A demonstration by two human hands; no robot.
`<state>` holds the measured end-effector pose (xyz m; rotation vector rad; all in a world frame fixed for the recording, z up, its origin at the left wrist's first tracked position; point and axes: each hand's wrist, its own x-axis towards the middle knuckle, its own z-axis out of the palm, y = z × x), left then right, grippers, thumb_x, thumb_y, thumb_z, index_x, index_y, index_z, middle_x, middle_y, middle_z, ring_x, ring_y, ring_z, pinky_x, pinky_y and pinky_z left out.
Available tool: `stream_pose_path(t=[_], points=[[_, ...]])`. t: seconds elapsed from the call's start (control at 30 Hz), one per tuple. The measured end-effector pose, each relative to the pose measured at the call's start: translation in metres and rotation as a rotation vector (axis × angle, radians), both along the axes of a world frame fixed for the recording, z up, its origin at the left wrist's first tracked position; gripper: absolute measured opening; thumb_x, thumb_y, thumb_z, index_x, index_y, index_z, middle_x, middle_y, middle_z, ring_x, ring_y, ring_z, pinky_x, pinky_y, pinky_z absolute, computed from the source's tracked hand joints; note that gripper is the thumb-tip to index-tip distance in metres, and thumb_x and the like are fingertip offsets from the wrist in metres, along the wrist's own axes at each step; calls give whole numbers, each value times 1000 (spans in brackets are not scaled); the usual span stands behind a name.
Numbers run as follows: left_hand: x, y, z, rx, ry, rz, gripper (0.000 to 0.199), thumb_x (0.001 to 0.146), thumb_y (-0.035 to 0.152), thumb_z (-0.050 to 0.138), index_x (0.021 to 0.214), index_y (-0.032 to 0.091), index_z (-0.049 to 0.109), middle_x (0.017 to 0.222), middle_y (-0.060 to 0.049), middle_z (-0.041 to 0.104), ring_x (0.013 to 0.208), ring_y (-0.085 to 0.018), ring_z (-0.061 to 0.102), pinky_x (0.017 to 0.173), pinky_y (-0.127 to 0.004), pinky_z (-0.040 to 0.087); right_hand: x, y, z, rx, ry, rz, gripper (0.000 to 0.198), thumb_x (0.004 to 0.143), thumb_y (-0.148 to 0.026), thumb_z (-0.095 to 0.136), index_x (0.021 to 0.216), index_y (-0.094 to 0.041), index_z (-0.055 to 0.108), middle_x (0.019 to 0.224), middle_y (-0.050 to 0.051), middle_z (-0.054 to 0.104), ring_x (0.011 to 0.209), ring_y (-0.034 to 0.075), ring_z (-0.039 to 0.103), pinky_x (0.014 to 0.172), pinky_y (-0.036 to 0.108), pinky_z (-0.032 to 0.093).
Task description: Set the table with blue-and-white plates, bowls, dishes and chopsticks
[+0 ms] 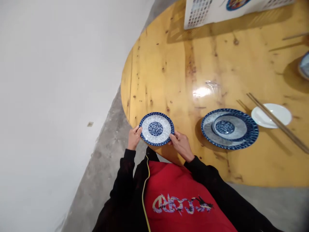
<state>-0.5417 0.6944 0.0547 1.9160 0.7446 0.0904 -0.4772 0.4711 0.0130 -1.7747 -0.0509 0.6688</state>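
A blue-and-white patterned plate (155, 129) is held between my two hands near the rounded edge of the wooden table. My left hand (134, 138) grips its left rim, thumb on top. On the opposite side, my right hand (181, 145) pinches the lower right rim, with the fingers partly hidden under it. To the right lies a larger blue-rimmed plate (253, 130) with a blue-and-white bowl (225, 127) on it. Beyond that, a pair of chopsticks (277, 122) rests across a small white dish (259, 117).
The wooden table (156, 83) curves round at its left end. A white box-like object (217, 14) with printed pictures stands at the back. Part of another bowl (304, 66) shows at the right edge. A white wall (60, 80) rises to the left above grey floor (96, 167).
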Motion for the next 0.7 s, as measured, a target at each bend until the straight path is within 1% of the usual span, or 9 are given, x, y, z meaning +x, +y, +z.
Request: stream_pose_path(t=[0.1,0.17,0.23,0.33,0.43,0.57,0.7], points=[[31,46,-9,-13,-19,-133,36,87,38,53,63,21,31,63,5,27,62,-11,27,59,-25,23,1,40,-3,-11,56,-131,21,82,-40,50,72,-22,49,53,1,61,50,19,62,51,28,45],[52,69,-15,-20,-36,-203,36,88,37,53,63,21,31,63,5,27,62,-11,27,59,-25,24,4,61,-5,-13,90,-201,18,82,-36,50,71,-22,49,52,1,61,48,19,61,50,27,45],[71,86,-20,-25,-48,-270,36,88,37,53,63,21,33,63,5,28,62,-11,27,59,-25,24,10,77,-6,1,114,-270,16,82,-33,51,71,-21,50,53,1,61,49,18,62,50,26,45],[96,102,-29,-47,-65,-357,33,87,38,53,63,21,37,64,4,31,64,-11,30,59,-24,25,17,92,-9,17,126,-353,13,82,-28,51,73,-20,52,54,1,61,51,18,63,50,25,46],[116,112,-38,-57,-80,-407,33,85,39,53,63,21,37,63,4,31,64,-11,30,59,-25,24,24,102,-13,2,95,-410,12,83,-25,49,75,-18,56,57,2,63,52,17,63,51,25,48],[138,125,-48,-32,-113,-420,34,84,39,54,62,21,37,63,4,30,63,-11,29,58,-24,23,34,117,-19,-23,39,-421,13,84,-22,48,76,-18,57,55,3,64,51,16,63,50,23,48],[160,140,-53,-5,-121,-433,32,85,38,52,62,21,38,61,5,31,62,-11,30,58,-24,25,47,135,-24,-28,48,-442,13,84,-21,48,74,-18,56,53,2,63,49,16,63,49,22,47]])
